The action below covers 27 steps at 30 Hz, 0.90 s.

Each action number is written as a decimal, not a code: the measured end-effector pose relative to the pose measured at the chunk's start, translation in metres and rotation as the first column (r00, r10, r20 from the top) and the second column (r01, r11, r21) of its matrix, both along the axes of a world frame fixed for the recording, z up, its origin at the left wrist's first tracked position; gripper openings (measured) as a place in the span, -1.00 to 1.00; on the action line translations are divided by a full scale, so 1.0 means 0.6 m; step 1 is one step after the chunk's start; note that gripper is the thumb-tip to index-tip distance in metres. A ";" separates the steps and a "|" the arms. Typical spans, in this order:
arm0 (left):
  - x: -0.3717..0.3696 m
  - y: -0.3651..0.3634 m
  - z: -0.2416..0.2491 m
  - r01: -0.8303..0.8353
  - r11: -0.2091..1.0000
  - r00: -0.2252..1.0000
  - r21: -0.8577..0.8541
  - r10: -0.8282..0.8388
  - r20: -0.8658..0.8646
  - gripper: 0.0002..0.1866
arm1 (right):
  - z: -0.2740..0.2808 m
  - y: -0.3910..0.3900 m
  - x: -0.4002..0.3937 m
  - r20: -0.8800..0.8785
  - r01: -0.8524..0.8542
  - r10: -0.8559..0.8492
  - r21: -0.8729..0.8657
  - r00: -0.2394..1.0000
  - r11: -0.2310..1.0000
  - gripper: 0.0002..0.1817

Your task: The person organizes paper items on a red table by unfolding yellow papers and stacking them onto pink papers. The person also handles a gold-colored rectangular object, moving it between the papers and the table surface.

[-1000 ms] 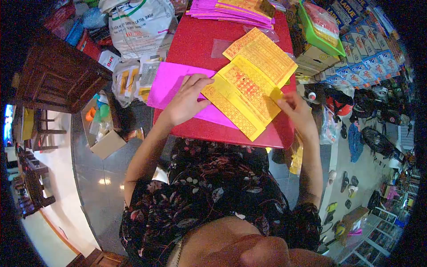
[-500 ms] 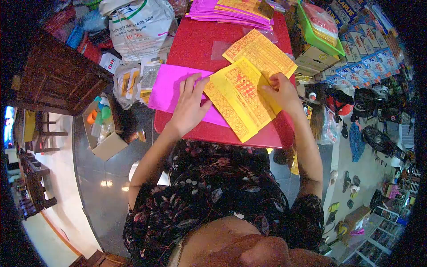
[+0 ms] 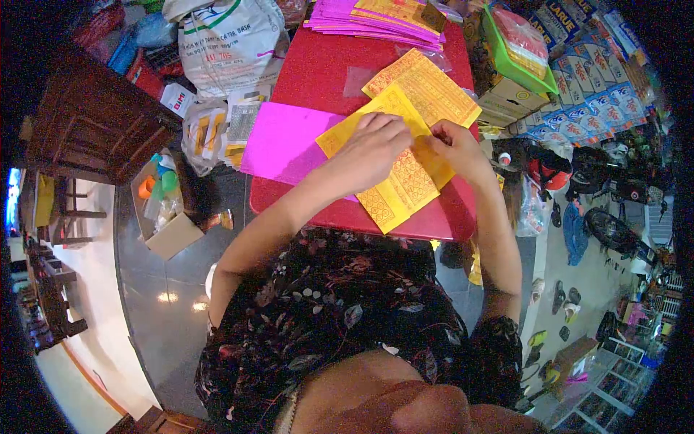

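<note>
A yellow sheet of paper (image 3: 394,199) printed in red, folded over on itself, lies aslant at the middle of the red table (image 3: 325,65). My left hand (image 3: 372,148) is on top of it, fingers bent and drawn together at the paper; the fingertips are partly hidden. On the sheet's right side my right hand (image 3: 459,152) pinches the edge between thumb and fingers. Partly beneath the folded sheet, to the left, is a flat pink sheet (image 3: 285,145). Another yellow printed paper (image 3: 434,87) lies just beyond my hands.
A stack of pink and yellow papers (image 3: 376,22) sits at the table's far end. Right of the table are a green tray (image 3: 520,61) and stacked drink cartons (image 3: 593,94). On the left stand a white sack (image 3: 228,54) and an open cardboard box (image 3: 170,235).
My left hand has moved right, from the pink sheet onto the folded yellow paper, and its fingers have curled. The yellow paper has shifted slightly left. My right hand stays at the edge.
</note>
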<state>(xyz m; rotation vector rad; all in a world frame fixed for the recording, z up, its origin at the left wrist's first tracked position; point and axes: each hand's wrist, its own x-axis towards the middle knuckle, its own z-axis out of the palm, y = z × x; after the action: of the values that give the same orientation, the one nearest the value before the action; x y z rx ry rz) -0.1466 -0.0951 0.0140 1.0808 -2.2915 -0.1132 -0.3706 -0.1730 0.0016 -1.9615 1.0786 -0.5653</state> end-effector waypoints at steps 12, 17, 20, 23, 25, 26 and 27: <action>-0.006 -0.043 -0.040 -0.073 0.997 0.991 -0.014 0.074 0.109 -0.81 | 0.030 0.016 0.017 -0.008 0.061 -0.061 -0.073 0.998 0.996 -0.77; 0.033 -0.028 -0.020 -0.238 0.971 0.971 0.034 0.237 0.026 -0.76 | 0.061 0.049 0.027 0.002 -0.049 0.049 0.060 0.999 0.997 -0.76; 0.066 -0.017 -0.016 -0.334 0.941 0.935 0.059 0.338 -0.104 -0.71 | 0.049 0.049 0.019 0.074 -0.126 0.112 0.230 0.991 0.965 -0.71; 0.085 -0.004 -0.016 -0.369 0.906 0.885 0.205 0.410 -0.221 -0.77 | 0.019 0.045 0.011 -0.083 -0.025 0.017 -0.100 0.996 0.995 -0.70; 0.089 0.007 -0.017 -0.324 0.863 0.841 0.389 0.451 -0.299 -0.82 | 0.007 0.050 0.012 -0.135 -0.018 0.016 -0.013 0.991 1.000 -0.67; 0.089 0.010 -0.021 -0.324 0.863 0.840 0.389 0.451 -0.301 -0.82 | 0.005 0.054 0.013 -0.137 -0.019 0.017 -0.014 0.990 1.000 -0.67; 0.088 0.013 -0.029 -0.299 0.867 0.861 0.398 0.425 -0.279 -0.83 | 0.011 0.063 0.021 -0.166 0.014 -0.019 -0.031 0.986 0.999 -0.66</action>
<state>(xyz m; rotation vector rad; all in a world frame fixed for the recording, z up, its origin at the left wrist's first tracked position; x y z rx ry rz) -0.0936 -0.0873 -0.0031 1.5195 -1.7369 -0.5296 -0.3579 -0.1354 0.0080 -2.0560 1.1956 -0.4339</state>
